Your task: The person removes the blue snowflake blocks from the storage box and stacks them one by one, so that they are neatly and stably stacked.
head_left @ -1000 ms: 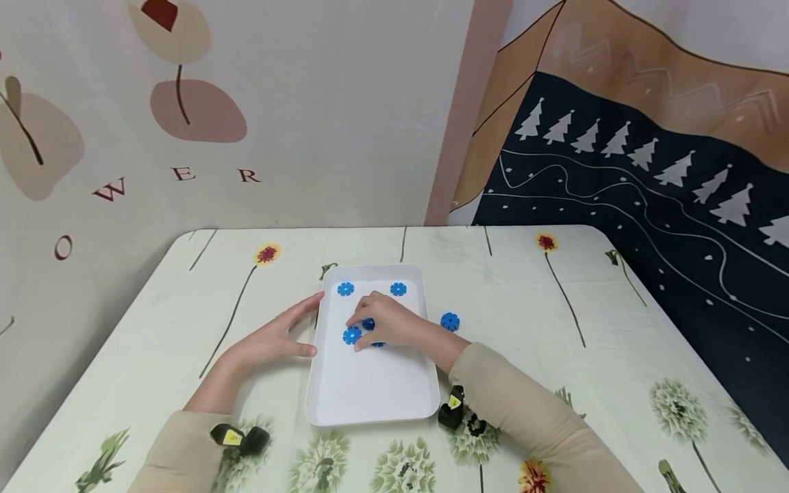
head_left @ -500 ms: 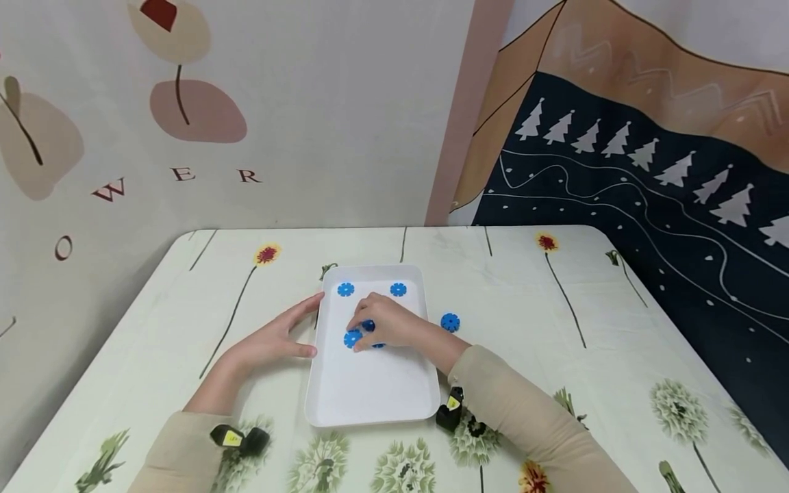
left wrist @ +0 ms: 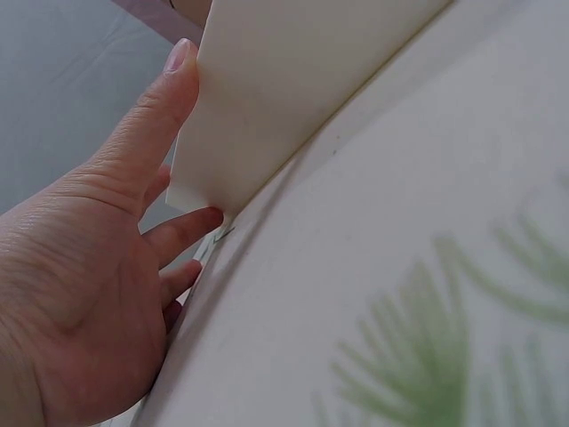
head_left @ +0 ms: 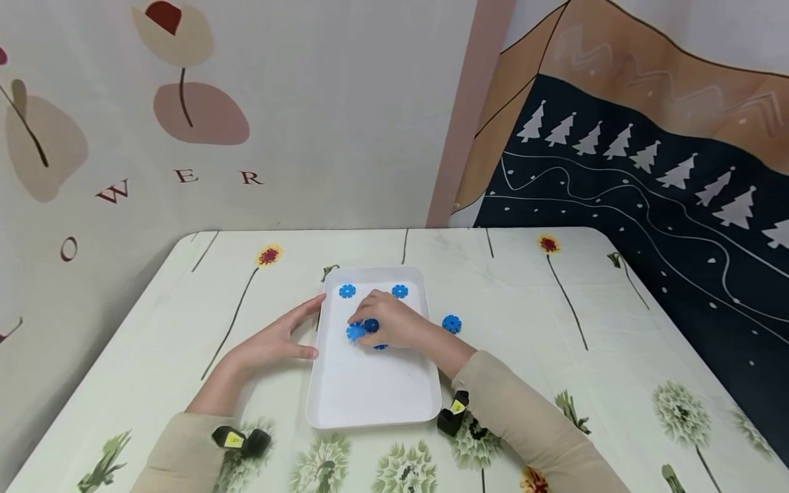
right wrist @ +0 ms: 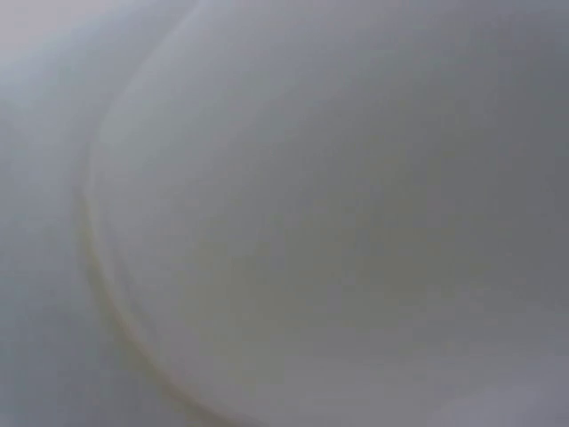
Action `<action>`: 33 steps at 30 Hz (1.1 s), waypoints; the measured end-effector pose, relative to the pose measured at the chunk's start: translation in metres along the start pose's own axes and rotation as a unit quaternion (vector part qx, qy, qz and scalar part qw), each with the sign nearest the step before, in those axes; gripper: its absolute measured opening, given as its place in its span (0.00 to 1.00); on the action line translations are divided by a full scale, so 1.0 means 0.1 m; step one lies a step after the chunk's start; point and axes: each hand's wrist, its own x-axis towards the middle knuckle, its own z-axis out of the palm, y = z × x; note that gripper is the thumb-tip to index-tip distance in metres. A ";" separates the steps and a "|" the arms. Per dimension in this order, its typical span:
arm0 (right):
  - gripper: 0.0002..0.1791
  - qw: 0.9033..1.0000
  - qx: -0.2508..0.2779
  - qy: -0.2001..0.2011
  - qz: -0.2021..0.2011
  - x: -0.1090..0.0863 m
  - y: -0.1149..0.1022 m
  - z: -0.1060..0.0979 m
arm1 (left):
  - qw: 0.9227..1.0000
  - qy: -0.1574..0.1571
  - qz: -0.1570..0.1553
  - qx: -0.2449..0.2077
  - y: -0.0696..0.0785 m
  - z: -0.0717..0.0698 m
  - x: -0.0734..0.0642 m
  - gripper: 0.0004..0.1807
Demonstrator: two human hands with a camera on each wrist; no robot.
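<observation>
In the head view a white tray (head_left: pixel 370 400) lies on the table with several blue notched interlocking discs in it. My right hand (head_left: pixel 394 320) reaches over its middle and pinches a blue interlocking disc (head_left: pixel 355 333) between thumb and fingers. A darker blue disc (head_left: pixel 371 325) shows between the thumb and index finger, and another disc (head_left: pixel 380 346) is partly hidden below the hand. My left hand (head_left: pixel 277 341) has its fingers spread, with fingertip and thumb at the tray's left edge. In the left wrist view my left hand (left wrist: pixel 98 240) touches the tray wall (left wrist: pixel 267 89).
Two discs lie at the tray's far end, a left disc (head_left: pixel 348 291) and a right disc (head_left: pixel 400 292). Outside the tray, a loose disc (head_left: pixel 452 324) is on the flowered tablecloth (head_left: pixel 505 294). The right wrist view is blurred, showing a pale curved edge.
The disc at my right fingertips first slid slightly toward me, then moved up and now looks tilted. My left hand stays at the tray's edge. The head view shifted slightly.
</observation>
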 end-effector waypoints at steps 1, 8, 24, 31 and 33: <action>0.20 1.000 0.001 0.002 0.001 -0.01 0.00 -0.01 | 1.000 0.000 -0.002 0.000 0.00 0.00 0.00 0.54; 0.19 1.000 0.010 0.016 -0.002 -0.07 -0.02 -0.05 | 1.000 0.001 -0.006 0.004 0.00 0.01 -0.01 0.54; 0.17 0.990 0.051 0.112 -0.062 -0.35 0.05 -0.31 | 1.000 0.005 0.003 0.001 -0.01 0.01 0.00 0.55; 0.17 0.984 0.066 0.144 -0.082 -0.51 0.11 -0.44 | 1.000 0.003 0.011 0.000 0.02 0.00 -0.02 0.56; 0.17 0.983 0.067 0.152 -0.078 -0.55 0.13 -0.47 | 1.000 0.004 0.009 0.000 0.03 0.00 -0.02 0.56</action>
